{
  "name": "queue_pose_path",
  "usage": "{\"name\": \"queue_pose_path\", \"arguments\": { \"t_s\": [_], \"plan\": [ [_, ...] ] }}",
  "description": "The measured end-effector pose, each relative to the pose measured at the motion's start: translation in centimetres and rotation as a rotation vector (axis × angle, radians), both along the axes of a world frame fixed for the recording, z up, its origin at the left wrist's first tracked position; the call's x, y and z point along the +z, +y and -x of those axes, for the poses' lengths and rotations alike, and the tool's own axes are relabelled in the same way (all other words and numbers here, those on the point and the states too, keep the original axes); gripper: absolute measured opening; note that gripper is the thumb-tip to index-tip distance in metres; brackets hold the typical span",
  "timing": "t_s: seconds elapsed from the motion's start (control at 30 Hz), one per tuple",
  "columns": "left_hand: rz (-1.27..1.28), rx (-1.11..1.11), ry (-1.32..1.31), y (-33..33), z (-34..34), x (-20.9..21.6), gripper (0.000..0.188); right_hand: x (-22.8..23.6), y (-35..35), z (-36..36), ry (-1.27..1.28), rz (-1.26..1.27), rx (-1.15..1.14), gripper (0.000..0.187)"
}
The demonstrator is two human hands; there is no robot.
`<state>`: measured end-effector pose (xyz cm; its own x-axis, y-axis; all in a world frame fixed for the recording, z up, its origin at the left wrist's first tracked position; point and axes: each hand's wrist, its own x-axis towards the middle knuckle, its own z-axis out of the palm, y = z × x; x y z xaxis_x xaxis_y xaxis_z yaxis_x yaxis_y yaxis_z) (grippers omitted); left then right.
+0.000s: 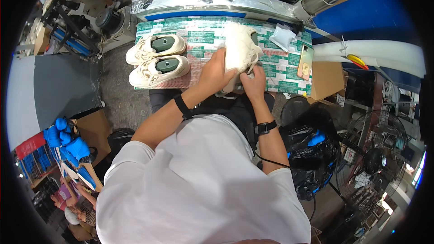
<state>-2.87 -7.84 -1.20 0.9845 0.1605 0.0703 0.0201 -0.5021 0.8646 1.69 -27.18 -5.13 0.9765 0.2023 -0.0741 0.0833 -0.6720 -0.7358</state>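
A cream lace-up sneaker (pixel 238 45) is tilted in front of me over the worktable. My left hand (pixel 217 71) is closed on its left side, thumb across the near part of the upper. Close against its laces (pixel 254 62), my right hand (pixel 254 82) has its fingers bent in a pinch; what lies between them is hidden. Part of another pale shoe shows below the sneaker, mostly covered by my hands. At the left, two matching cream sneakers, an upper one (pixel 143 50) and a lower one (pixel 145 74), stand side by side with dark green insoles.
Green-and-white printed tape covers the table (pixel 203 31). A white packet (pixel 282 37) and a phone (pixel 305 62) lie on its right side. Beyond it runs a metal-edged conveyor (pixel 194 2) carrying more shoes. A black bag (pixel 312 162) and a fan (pixel 374 160) stand right.
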Motion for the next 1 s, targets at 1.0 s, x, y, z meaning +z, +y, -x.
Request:
{"name": "queue_pose_path", "arguments": {
  "t_s": [1.0],
  "plan": [
    [1.357,-0.024,0.126,10.9,-3.3,8.2,0.029,2.8,1.3,4.0,0.166,-0.513,-0.021,0.068]
  ]
}}
